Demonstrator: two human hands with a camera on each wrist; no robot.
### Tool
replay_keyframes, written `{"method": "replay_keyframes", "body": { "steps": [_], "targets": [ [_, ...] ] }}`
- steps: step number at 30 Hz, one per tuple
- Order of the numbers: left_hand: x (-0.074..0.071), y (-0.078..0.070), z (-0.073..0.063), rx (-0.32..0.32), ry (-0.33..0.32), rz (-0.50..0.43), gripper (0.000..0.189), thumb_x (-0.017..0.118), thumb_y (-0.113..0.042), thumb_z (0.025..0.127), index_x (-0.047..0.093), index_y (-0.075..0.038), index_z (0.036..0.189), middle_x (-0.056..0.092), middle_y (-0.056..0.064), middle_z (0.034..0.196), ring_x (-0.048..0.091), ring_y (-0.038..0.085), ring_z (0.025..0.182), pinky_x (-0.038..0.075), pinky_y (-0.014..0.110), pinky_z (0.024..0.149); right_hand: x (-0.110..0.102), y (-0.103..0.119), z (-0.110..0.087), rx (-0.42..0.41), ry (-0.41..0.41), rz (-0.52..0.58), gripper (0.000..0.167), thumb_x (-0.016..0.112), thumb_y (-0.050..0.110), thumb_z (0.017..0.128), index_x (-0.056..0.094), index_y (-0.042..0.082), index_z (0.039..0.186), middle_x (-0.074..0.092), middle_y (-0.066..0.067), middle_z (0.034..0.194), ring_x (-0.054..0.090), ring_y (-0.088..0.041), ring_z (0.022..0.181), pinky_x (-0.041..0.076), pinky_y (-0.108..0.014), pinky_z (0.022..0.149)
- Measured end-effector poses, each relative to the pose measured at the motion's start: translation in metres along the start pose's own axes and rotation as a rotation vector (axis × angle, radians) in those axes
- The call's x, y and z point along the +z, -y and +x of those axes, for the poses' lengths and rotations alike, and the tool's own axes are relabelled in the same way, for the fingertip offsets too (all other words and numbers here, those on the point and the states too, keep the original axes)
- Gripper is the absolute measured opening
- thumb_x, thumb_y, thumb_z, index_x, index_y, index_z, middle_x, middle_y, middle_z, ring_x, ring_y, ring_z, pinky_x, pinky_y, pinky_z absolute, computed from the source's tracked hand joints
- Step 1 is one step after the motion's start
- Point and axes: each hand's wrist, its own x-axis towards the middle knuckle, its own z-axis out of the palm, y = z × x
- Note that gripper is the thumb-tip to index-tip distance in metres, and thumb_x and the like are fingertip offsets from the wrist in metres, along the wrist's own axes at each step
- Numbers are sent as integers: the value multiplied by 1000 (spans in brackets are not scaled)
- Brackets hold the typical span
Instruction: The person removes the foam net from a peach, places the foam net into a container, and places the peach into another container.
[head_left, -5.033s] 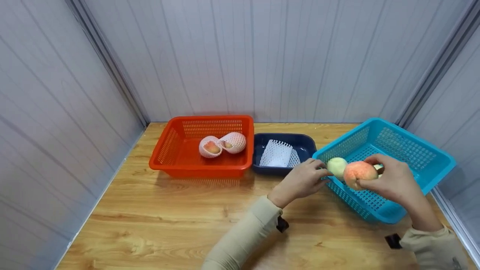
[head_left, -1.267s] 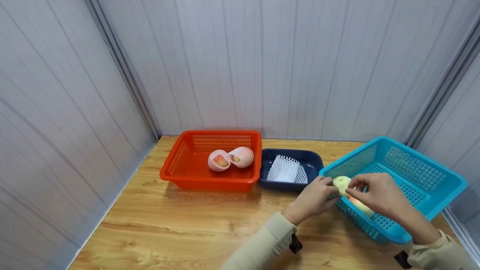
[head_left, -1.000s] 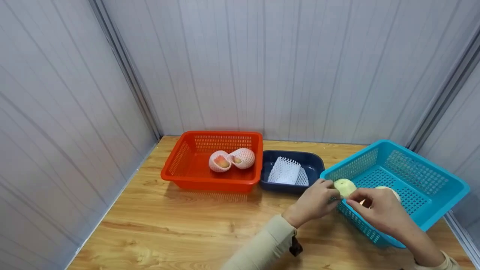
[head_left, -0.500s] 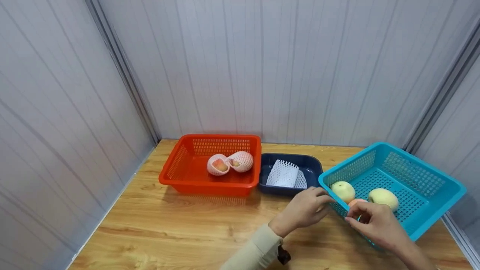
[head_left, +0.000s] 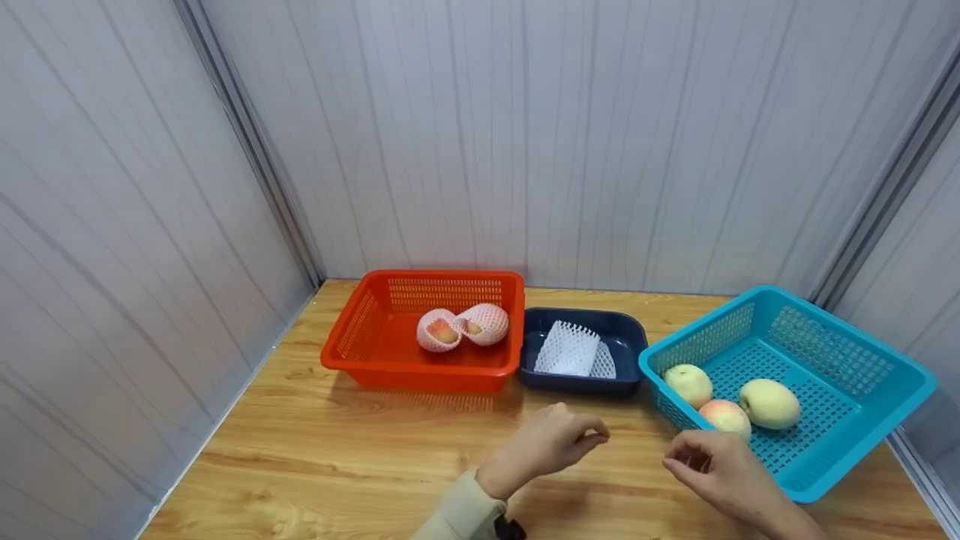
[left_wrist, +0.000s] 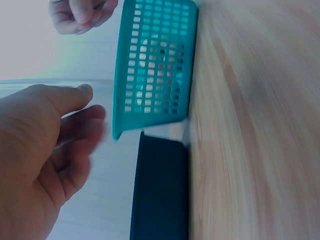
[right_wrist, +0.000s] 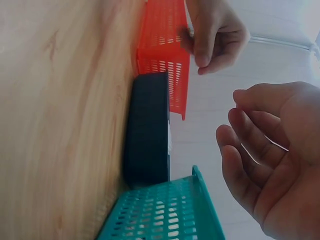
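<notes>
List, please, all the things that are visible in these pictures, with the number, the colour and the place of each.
table: one, light wood, under everything
wall panels: three sides, pale grey, behind and beside the table
red basket: one, orange-red, left
netted fruits: two, pinkish-white nets, in the red basket
navy tray: one, dark blue, middle
foam netting: overlapping, count unclear, white, in the navy tray
turquoise basket: one, right, set at an angle
loose fruits: three, pale yellow with some pink, in the turquoise basket
sleeve: one, beige, left arm
left grip: one, above the table, holding nothing
right grip: one, by the turquoise basket's near side, holding nothing
</notes>
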Motion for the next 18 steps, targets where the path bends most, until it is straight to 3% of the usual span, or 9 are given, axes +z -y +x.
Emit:
{"method": "replay_keyframes", "body": {
  "steps": [6,10,14,18],
  "targets": [
    [-16,5,-27,-107,3,60,14,58,-28,98,71,-22,98,65,-15,77,54,-5,62,47,16,60,20,7,12,1,40,-50,17,73,10,86,67,25,82,59,16,74,56,-2,63,50,-24,54],
    [-29,10,-39,-151,-36,90,13,60,-28,97,71,-22,95,61,-15,69,47,-2,55,42,15,52,35,9,26,-35,44,-74,14,72,9,86,69,23,84,62,14,79,58,-2,67,51,-23,56],
    [-42,16,-46,-183,-102,117,11,65,-27,93,74,-21,92,57,-15,65,43,-2,53,35,14,48,53,9,44,-146,-17,-128,10,74,11,84,71,20,86,65,11,83,60,-4,72,52,-25,57],
    [-54,22,-53,-232,-154,123,8,68,-26,91,75,-22,90,58,-15,66,45,-2,55,36,13,50,71,10,66,-276,-97,-177,10,78,13,81,72,19,88,65,11,86,61,-6,76,53,-29,62]
  ]
}}
